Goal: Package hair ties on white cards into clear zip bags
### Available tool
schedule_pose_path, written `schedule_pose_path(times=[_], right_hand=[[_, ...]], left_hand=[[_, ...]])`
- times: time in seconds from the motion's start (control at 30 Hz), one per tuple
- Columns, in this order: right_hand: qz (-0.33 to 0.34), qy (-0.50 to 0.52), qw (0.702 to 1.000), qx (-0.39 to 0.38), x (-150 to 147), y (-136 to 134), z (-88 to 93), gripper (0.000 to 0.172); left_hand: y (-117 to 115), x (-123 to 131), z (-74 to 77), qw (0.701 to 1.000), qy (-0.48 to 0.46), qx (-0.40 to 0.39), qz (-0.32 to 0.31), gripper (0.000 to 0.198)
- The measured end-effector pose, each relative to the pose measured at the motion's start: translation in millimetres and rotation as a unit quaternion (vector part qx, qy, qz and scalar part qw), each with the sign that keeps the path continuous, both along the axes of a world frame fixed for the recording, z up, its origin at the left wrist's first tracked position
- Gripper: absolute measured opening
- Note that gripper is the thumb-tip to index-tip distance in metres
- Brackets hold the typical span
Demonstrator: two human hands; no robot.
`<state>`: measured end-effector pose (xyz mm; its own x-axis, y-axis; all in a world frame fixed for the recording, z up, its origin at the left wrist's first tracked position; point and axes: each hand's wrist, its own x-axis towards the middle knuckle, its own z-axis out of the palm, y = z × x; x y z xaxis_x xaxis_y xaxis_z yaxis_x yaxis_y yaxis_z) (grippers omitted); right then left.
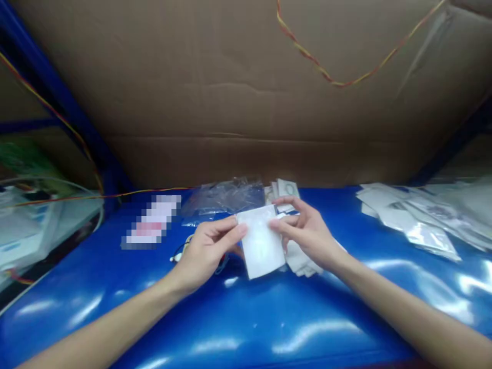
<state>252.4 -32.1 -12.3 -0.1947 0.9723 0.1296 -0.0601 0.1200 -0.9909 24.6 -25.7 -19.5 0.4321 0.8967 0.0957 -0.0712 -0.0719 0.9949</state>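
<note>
My left hand [207, 248] and my right hand [307, 233] hold a small white bag [261, 246] between them above the blue table [246, 318]. Each hand pinches one top corner of the bag with thumb and fingers. Under my right hand lies a small stack of similar white bags [302, 261]. Behind the bag sits a clear plastic pouch [226, 197] and some more small packets [284, 189]. A thin dark cable with a white tip [179, 253] lies just left of my left hand.
A heap of flat silvery-white bags [418, 215] lies at the right. A cardboard wall [246, 102] closes the back, with red-yellow wires [326, 72] hanging across it. A blurred label [151, 223] lies at left, beyond it a blue frame post [57, 97] and white items [34, 225].
</note>
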Motion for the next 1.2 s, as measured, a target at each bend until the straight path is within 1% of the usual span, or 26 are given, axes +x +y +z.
schedule_pose_path(times=[0.07,0.17,0.23,0.3,0.37,0.43,0.47,0.53,0.6,0.63,0.7,0.73,0.8,0.87,0.9,0.93,1.0,1.03,1.07,1.1,1.13,1.2], right_hand=[[-0.021,0.014,1.0,0.008,0.3,0.3,-1.2,0.042],[-0.042,0.011,0.998,0.038,-0.9,0.7,-4.8,0.035],[-0.07,-0.031,0.992,0.104,-2.7,0.0,-7.0,0.026],[-0.099,-0.086,0.976,0.173,-4.5,-2.2,-7.1,0.018],[-0.11,-0.128,0.962,0.213,-5.4,-5.8,-4.6,0.018],[-0.093,-0.155,0.954,0.239,-5.3,-9.9,-1.0,0.023],[-0.077,-0.163,0.951,0.252,-5.1,-11.7,0.4,0.026],[-0.03,-0.155,0.953,0.26,-4.9,-14.1,1.8,0.038],[0.021,-0.12,0.965,0.231,-5.2,-14.5,1.4,0.046],[0.034,-0.109,0.972,0.208,-5.5,-13.9,1.0,0.044],[0.024,-0.109,0.979,0.168,-6.0,-11.7,0.3,0.034],[0.008,-0.114,0.981,0.155,-6.2,-10.3,0.2,0.03],[-0.012,-0.113,0.984,0.135,-6.5,-7.9,0.4,0.029],[-0.004,-0.092,0.989,0.117,-7.2,-6.7,0.6,0.028],[0.004,-0.081,0.991,0.108,-7.7,-6.7,0.5,0.028],[0.014,-0.074,0.992,0.1,-8.4,-7.1,0.3,0.027],[0.032,-0.067,0.994,0.084,-9.6,-8.2,-0.3,0.028],[0.036,-0.063,0.995,0.074,-10.0,-8.7,-0.6,0.029],[0.039,-0.06,0.996,0.062,-10.0,-9.0,-0.8,0.03],[0.04,-0.059,0.996,0.049,-9.7,-9.0,-0.8,0.032],[0.043,-0.064,0.996,0.036,-8.9,-8.5,-0.7,0.034],[0.058,-0.083,0.995,0.011,-6.3,-6.7,-0.2,0.039]], left_hand=[[-0.7,0.5,1.1,1.0,-0.013,-0.004,-0.018,0.024],[-2.9,2.4,7.4,1.0,0.007,0.02,-0.012,0.026],[-4.8,4.0,13.3,0.996,0.053,0.071,0.007,0.028],[-6.9,5.3,17.6,0.984,0.104,0.143,0.037,0.031],[-9.0,5.9,18.5,0.97,0.129,0.2,0.053,0.03],[-10.9,5.9,16.5,0.969,0.118,0.212,0.052,0.022],[-11.9,5.7,15.0,0.969,0.1,0.221,0.048,0.029],[-14.2,5.3,12.4,0.962,0.107,0.247,0.038,0.042],[-16.6,5.0,11.0,0.949,0.132,0.285,0.031,0.044],[-17.7,5.0,10.5,0.942,0.144,0.301,0.034,0.043],[-19.0,5.2,9.3,0.932,0.165,0.319,0.054,0.038],[-18.9,5.4,8.5,0.929,0.17,0.321,0.075,0.034],[-16.8,5.9,7.3,0.929,0.158,0.302,0.141,0.024],[-12.7,6.0,7.7,0.937,0.112,0.259,0.205,0.026],[-10.3,5.8,8.7,0.946,0.093,0.227,0.211,0.031],[-8.1,5.4,10.1,0.954,0.084,0.205,0.201,0.034],[-4.9,4.1,12.9,0.971,0.112,0.154,0.142,0.021],[-3.9,3.3,13.8,0.975,0.134,0.135,0.114,0.023],[-3.3,2.6,14.2,0.976,0.153,0.119,0.096,0.032],[-2.8,2.0,14.2,0.976,0.165,0.107,0.09,0.04],[-2.3,1.6,13.9,0.976,0.166,0.1,0.098,0.044],[-0.5,1.1,13.2,0.976,0.148,0.089,0.133,0.043]])
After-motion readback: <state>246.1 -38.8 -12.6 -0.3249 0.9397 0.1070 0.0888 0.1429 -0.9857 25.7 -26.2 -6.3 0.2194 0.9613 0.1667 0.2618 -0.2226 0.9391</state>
